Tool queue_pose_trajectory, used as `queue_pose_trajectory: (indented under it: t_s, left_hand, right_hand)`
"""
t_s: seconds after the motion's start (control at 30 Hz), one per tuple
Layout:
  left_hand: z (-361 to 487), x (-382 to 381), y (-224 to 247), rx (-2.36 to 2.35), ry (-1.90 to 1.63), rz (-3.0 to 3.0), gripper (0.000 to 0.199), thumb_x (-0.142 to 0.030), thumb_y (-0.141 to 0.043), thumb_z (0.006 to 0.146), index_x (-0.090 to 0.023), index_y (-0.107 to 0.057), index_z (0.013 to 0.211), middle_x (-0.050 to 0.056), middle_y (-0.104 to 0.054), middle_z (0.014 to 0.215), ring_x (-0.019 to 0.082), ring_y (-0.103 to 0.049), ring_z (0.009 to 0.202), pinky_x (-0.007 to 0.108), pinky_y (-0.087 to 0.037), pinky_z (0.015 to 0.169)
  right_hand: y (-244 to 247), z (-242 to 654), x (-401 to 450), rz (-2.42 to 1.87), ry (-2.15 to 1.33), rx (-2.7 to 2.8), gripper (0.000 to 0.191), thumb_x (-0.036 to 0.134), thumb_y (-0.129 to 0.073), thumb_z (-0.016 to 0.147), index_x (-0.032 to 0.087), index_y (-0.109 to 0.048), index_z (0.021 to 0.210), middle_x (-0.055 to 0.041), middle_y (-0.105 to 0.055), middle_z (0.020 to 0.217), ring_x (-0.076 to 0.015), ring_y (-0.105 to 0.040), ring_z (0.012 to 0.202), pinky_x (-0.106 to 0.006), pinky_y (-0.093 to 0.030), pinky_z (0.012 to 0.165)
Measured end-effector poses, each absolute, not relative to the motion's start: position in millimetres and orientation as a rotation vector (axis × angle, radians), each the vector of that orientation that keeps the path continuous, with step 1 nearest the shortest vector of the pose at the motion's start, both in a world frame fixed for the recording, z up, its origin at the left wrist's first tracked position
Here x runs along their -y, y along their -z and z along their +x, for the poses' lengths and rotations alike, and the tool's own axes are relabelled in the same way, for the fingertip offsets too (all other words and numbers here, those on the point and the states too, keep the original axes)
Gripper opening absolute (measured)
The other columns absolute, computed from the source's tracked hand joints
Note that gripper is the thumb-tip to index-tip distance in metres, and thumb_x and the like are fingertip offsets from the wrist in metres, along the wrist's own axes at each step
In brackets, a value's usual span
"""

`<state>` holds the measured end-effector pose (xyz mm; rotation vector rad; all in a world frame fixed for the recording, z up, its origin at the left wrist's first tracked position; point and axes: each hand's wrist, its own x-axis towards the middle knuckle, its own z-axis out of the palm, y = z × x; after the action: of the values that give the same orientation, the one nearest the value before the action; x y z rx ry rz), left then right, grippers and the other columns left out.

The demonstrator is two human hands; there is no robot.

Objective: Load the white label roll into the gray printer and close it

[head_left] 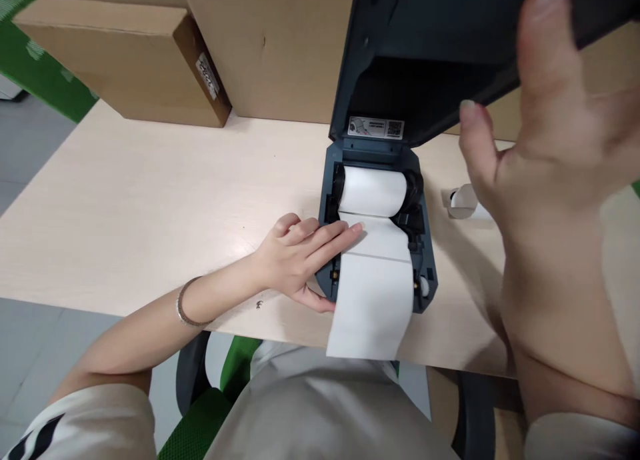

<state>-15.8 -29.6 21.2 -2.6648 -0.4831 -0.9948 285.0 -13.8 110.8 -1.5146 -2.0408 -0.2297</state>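
Note:
A dark label printer [427,273] stands on the table with its lid [450,20] raised. Inside lies a roll of white labels [375,190], and its strip [373,307] runs out over the front edge of the printer and the table. My left hand [305,257] rests on the printer's left side, fingers spread, with fingertips on the strip and the thumb at the printer's front corner. My right hand [555,120] is raised close to the camera at the lid's right side, fingers apart; whether it touches the lid is unclear.
Cardboard boxes [115,67] stand along the back of the pale table [150,213]. A small white roll [467,203] lies right of the printer, partly behind my right hand. A green and black chair [205,420] is below the table's front edge.

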Motion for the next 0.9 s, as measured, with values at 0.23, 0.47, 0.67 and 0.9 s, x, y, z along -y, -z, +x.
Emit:
queue_pose_trajectory:
  t_s: [0.23, 0.47, 0.67, 0.9]
  left_hand:
    - [-17.8, 24.9, -23.9, 0.429, 0.917, -2.818, 0.099, -0.084, -0.032, 0.095, -0.008, -0.045, 0.157, 0.017, -0.074, 0.125, 0.024, -0.057, 0.08, 0.037, -0.041, 0.066]
    - [-19.5, 21.5, -21.3, 0.449, 0.896, -2.904, 0.095, -0.09, -0.031, 0.093, -0.014, -0.055, 0.145, 0.026, -0.064, 0.139, 0.024, -0.066, 0.085, 0.035, -0.055, 0.066]
    - [-21.4, 21.5, -18.7, 0.463, 0.864, -2.974, 0.101, -0.094, -0.036, 0.088, -0.016, -0.05, 0.151, 0.026, -0.057, 0.139, 0.03, -0.069, 0.104, 0.033, -0.061, 0.065]
    - [-18.2, 17.7, -13.2, 0.473, 0.944, -2.975, 0.113, -0.097, -0.028, 0.086, -0.018, -0.024, 0.167, 0.018, -0.058, 0.125, 0.025, -0.065, 0.09, 0.032, -0.059, 0.06]
  right_hand:
    - [-91.5, 281.6, -15.0, -1.453, 0.747, 2.042, 0.068, 0.054, -0.055, 0.099, 0.033, -0.045, 0.162, -0.0043, -0.017, 0.178, -0.0404, -0.017, 0.165, -0.072, -0.01, 0.13]
    - [-76.6, 287.2, -38.1, -1.487, 0.598, 2.06, 0.064, 0.057, -0.05, 0.101, 0.03, -0.048, 0.159, -0.0034, -0.015, 0.178, -0.0375, -0.01, 0.166, -0.073, -0.002, 0.129]
    - [-77.3, 288.3, -37.9, -1.379, 0.405, 2.122, 0.07, 0.057, -0.059, 0.1, 0.027, -0.041, 0.161, -0.0046, -0.007, 0.18, -0.0343, -0.001, 0.167, -0.071, 0.007, 0.129]
    - [-91.0, 263.2, -14.5, -1.322, 0.193, 2.423, 0.043, 0.041, -0.039, 0.109, 0.022, -0.067, 0.135, -0.009, -0.072, 0.133, -0.0294, -0.061, 0.135, -0.061, -0.028, 0.13]
